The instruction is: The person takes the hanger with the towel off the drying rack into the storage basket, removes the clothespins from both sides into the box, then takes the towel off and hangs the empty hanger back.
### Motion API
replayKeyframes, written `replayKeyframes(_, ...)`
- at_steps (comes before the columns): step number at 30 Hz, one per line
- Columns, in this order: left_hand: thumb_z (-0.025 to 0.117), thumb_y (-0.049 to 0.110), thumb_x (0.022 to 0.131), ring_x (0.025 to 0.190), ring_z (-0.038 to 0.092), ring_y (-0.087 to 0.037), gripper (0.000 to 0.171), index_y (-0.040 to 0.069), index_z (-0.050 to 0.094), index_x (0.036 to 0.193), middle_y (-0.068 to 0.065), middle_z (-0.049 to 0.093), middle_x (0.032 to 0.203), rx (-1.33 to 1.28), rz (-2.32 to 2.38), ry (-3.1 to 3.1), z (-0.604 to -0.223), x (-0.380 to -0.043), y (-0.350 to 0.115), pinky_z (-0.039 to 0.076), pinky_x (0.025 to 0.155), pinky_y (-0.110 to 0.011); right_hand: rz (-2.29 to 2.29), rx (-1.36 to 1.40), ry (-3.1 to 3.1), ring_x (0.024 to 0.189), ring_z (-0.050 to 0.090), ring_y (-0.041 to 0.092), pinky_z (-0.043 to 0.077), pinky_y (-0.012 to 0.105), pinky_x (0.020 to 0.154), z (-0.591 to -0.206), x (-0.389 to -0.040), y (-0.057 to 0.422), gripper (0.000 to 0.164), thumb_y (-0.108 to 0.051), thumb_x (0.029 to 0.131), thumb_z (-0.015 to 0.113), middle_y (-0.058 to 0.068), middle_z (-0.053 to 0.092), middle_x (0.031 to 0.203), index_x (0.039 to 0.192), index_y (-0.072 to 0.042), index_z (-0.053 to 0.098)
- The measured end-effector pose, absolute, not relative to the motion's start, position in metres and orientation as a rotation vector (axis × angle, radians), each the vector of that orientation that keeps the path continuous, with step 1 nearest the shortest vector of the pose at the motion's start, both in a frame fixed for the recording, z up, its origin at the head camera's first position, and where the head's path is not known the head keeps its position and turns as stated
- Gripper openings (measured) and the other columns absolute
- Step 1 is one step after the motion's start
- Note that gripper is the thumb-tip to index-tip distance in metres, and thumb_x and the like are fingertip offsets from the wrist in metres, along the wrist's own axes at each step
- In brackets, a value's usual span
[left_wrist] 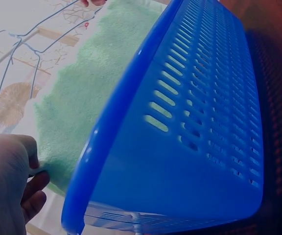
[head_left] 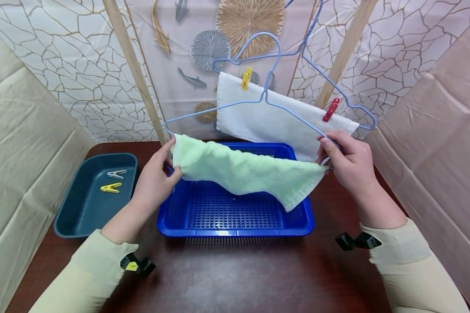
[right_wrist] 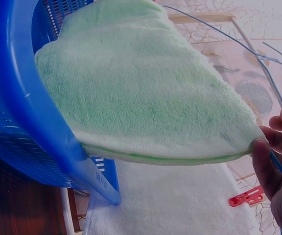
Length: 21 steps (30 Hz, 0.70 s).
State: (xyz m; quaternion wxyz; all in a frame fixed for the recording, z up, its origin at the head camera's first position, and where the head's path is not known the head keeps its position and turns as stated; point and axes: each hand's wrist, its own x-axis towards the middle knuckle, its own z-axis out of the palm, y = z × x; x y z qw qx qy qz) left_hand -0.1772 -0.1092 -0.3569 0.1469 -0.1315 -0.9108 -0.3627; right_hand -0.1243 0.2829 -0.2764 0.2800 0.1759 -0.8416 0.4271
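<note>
A light green towel [head_left: 239, 167] hangs folded along the lower bar of a blue wire hanger [head_left: 266, 93], above the blue basket [head_left: 235, 232]. My left hand [head_left: 152, 178] pinches the towel's left edge near the hanger's left end. With its thumb and fingers, my right hand [head_left: 350, 161] grips the hanger's right end and the towel's top right corner. In the right wrist view, the layered side edge of the towel [right_wrist: 160, 98] shows below my fingertips. The hanger's lower bar is mostly hidden inside the towel.
Behind, a white towel [head_left: 254, 121] hangs on a second blue hanger [head_left: 325, 76], with a yellow clothespin [head_left: 246, 78] and a red clothespin [head_left: 331, 109] on it. A teal tray [head_left: 90, 217] at left holds a white clothespin [head_left: 116, 174] and a yellow one.
</note>
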Motion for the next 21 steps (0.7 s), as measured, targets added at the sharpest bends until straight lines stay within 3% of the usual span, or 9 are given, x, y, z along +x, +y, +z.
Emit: replayKeyframes(21,0.058,0.016,0.088,0.074,0.049,-0.017,0.062,0.026,0.032,0.144,-0.001,0.049,0.09,-0.399,-0.976,-2.697,-0.362,-0.175,-0.11,0.046,0.061,-0.029,1.095,0.396,-2.29,0.055,0.058,0.003,0.047,0.019,0.043,-0.292,-0.138,0.292,0.014,-0.01,0.091,0.056,0.008,0.06,0.07,0.098,-0.003,0.066)
